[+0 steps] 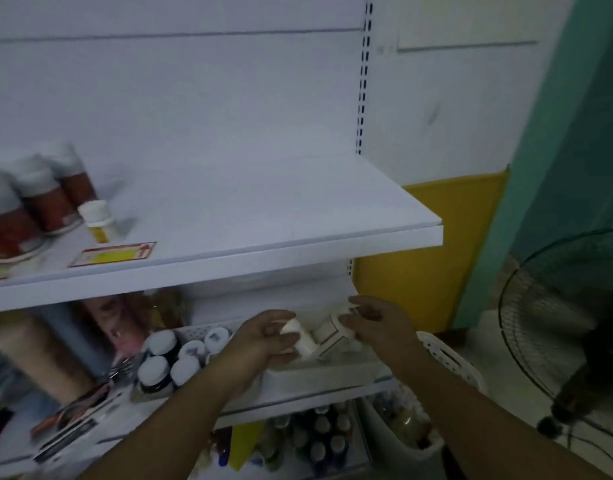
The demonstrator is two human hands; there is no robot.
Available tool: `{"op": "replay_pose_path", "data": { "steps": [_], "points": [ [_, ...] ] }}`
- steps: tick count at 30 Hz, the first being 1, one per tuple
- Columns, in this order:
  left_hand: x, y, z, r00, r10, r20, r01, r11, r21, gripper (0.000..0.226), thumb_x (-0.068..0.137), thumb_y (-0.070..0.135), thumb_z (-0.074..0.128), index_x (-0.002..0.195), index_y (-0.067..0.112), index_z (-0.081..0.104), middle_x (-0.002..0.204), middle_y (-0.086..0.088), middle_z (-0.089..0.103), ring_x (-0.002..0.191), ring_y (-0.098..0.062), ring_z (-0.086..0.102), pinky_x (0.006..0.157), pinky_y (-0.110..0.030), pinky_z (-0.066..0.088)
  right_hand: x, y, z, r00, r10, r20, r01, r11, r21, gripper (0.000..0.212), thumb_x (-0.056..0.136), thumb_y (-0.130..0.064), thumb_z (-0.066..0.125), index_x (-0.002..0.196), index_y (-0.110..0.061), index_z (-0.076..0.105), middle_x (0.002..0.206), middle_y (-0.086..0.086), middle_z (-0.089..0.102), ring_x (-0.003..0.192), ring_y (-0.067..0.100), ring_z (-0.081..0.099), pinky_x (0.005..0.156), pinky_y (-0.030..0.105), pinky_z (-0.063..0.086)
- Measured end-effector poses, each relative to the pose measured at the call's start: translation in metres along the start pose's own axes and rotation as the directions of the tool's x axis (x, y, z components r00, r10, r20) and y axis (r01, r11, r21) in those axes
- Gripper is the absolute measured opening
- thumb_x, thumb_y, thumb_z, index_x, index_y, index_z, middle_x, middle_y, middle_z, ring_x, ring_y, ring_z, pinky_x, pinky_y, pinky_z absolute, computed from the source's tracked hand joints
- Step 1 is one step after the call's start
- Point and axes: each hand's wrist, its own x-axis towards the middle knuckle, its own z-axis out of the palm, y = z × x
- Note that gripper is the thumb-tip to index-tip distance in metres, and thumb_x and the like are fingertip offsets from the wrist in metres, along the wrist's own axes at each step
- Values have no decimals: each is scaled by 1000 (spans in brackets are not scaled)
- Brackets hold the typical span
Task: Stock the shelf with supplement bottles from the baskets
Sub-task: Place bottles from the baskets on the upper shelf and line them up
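Shelving is white all over, and on the far left of the upper shelf [263, 209] there's a row of brown bottles [38, 199] with white caps, pretty blurry. Just beside them stands a small yellow bottle [97, 220] with a white cap, and a red and yellow price tag [114, 253] lies flat near the front edge. One level down on the left it's a smear of tall packages, then a cluster of dark bottles [166, 358] with white lids standing upright. Right of those, the left hand [263, 337] has its fingers curled round a plain white bottle [301, 341] tipped on its side. The right hand [374, 323] grips a second white bottle [331, 329] with a red-lined label. The two bottles nearly touch, both held just above a white basket [333, 372] sitting on that lower shelf. Behind runs a slotted upright [364, 74]. Lower right there's another pale basket [402, 427] full of bottles. Then a yellow panel [436, 258], a green wall [558, 168], and a standing fan [568, 341] on the floor at the far right.
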Motion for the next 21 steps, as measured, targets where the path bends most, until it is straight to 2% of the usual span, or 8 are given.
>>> {"op": "replay_pose_path", "data": {
  "steps": [3, 5, 7, 9, 11, 13, 18, 21],
  "points": [
    [-44, 21, -3, 998, 51, -24, -55, 983, -172, 20, 88, -3, 54, 102, 9, 63, 103, -19, 66, 93, -33, 66, 76, -42, 59, -24, -29, 11, 996, -3, 84, -18, 968, 250, 36, 83, -14, 67, 118, -15, 58, 102, 1, 63, 90, 19, 64, 68, 25, 55],
    [-73, 35, -5, 995, 98, -36, -103, 970, -219, 24, 89, -3, 51, 103, 10, 66, 97, -16, 70, 87, -29, 69, 69, -41, 60, -39, -50, 23, 988, -30, 149, -22, 941, 337, 29, 86, -18, 63, 115, -15, 58, 96, 6, 64, 83, 21, 64, 64, 30, 53],
    [-102, 47, -7, 988, 147, -36, -152, 961, -230, 30, 90, -5, 48, 107, 11, 67, 94, -12, 73, 84, -27, 70, 65, -39, 59, -55, -70, 39, 977, -61, 206, -26, 919, 392, 20, 87, -23, 60, 104, -13, 62, 80, 7, 65, 66, 19, 64, 55, 32, 52],
    [-127, 58, -12, 983, 184, -28, -185, 955, -233, 33, 90, -5, 45, 106, 12, 68, 96, -13, 72, 89, -29, 68, 69, -43, 58, -69, -88, 55, 966, -91, 241, -26, 896, 443, 13, 89, -25, 59, 92, -14, 66, 68, 6, 66, 56, 17, 63, 49, 29, 52],
    [-147, 67, -18, 979, 201, -30, -202, 948, -247, 32, 90, -5, 44, 105, 11, 69, 100, -15, 71, 92, -30, 67, 72, -46, 58, -81, -102, 71, 953, -138, 268, 1, 890, 456, 14, 90, -26, 58, 86, -19, 69, 66, 4, 69, 53, 15, 65, 46, 29, 52],
    [-163, 73, -23, 974, 222, -49, -227, 939, -257, 29, 90, -4, 46, 107, 8, 66, 103, -16, 71, 94, -30, 67, 73, -46, 58, -91, -112, 85, 933, -192, 305, 40, 896, 442, 15, 90, -27, 57, 84, -22, 69, 72, 4, 72, 57, 17, 66, 49, 30, 54],
    [-181, 89, -41, 944, 298, -141, -309, 949, -66, 16, 88, 8, 58, 97, 16, 68, 98, -10, 73, 86, -23, 70, 75, -41, 57, -100, -129, 117, 909, -290, 300, 175, 918, 357, 18, 93, -32, 51, 89, -29, 69, 93, 4, 75, 73, 19, 70, 65, 36, 57],
    [-183, 120, -64, 894, 416, -170, -390, 906, 163, 19, 86, 9, 61, 87, 25, 72, 95, -6, 74, 85, -21, 66, 79, -37, 51, -93, -142, 131, 906, -339, 252, 275, 926, 260, 23, 96, -34, 43, 90, -35, 66, 98, 2, 72, 84, 20, 70, 67, 36, 58]
  ]
}}
